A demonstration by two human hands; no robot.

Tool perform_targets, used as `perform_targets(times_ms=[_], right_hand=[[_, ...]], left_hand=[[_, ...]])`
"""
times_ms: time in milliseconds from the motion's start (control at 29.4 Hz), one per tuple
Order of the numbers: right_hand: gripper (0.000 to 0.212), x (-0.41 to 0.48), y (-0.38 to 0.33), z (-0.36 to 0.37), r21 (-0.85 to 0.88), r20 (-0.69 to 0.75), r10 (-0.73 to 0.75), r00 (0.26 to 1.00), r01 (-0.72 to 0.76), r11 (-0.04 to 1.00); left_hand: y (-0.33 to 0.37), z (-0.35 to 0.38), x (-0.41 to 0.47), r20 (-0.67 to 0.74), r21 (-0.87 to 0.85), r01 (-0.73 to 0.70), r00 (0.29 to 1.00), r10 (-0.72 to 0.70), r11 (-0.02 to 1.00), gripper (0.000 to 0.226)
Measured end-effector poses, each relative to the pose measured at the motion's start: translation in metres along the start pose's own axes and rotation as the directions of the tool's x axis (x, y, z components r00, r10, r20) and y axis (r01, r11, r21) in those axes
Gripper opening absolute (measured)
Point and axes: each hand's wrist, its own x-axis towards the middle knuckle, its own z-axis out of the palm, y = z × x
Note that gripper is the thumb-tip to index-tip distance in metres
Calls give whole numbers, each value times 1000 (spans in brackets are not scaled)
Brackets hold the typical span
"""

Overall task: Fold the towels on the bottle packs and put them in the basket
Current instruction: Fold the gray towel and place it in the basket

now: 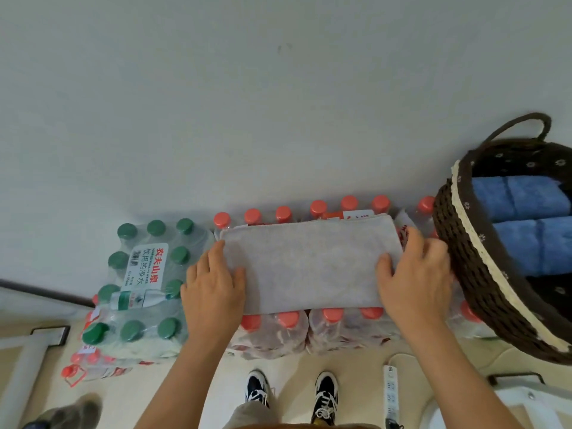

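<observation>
A grey towel (pixel 309 264), folded into a flat rectangle, lies on top of the red-capped bottle packs (pixel 288 331) against the wall. My left hand (pixel 213 289) grips its left end, thumb on top and fingers at the edge. At the towel's right end my right hand (pixel 414 274) holds on the same way. A dark wicker basket (pixel 464 264) with a cream trim stands at the right on the packs. Inside it lie two folded blue towels (pixel 532 224) side by side.
A pack of green-capped bottles (pixel 145 274) sits left of the towel, stacked on more red-capped packs. The white wall rises right behind. On the floor are my shoes (pixel 291 394), a white power strip (pixel 390 391) and a grey furry thing (pixel 77 413) at bottom left.
</observation>
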Motion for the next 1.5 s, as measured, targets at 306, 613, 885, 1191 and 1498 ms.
perform_targets(times_ms=[306, 613, 885, 1191, 1498], right_hand=[[67, -25, -91, 29, 38, 191, -490, 851, 492, 870], [71, -29, -105, 47, 15, 238, -520, 820, 532, 847], [77, -54, -168, 63, 145, 255, -604, 755, 588, 796], [85, -58, -180, 72, 112, 351, -631, 692, 638, 762], [32, -48, -155, 18, 783, 312, -482, 819, 66, 618]], left_hand=[[12, -15, 16, 216, -334, 370, 925, -312, 867, 58], [11, -22, 14, 187, -483, 333, 943, -277, 810, 19], [-55, -68, 27, 37, -481, 344, 927, -373, 806, 15], [-41, -81, 27, 6, -616, 250, 950, -313, 747, 7], [12, -105, 34, 172, -716, 279, 959, -227, 639, 40]])
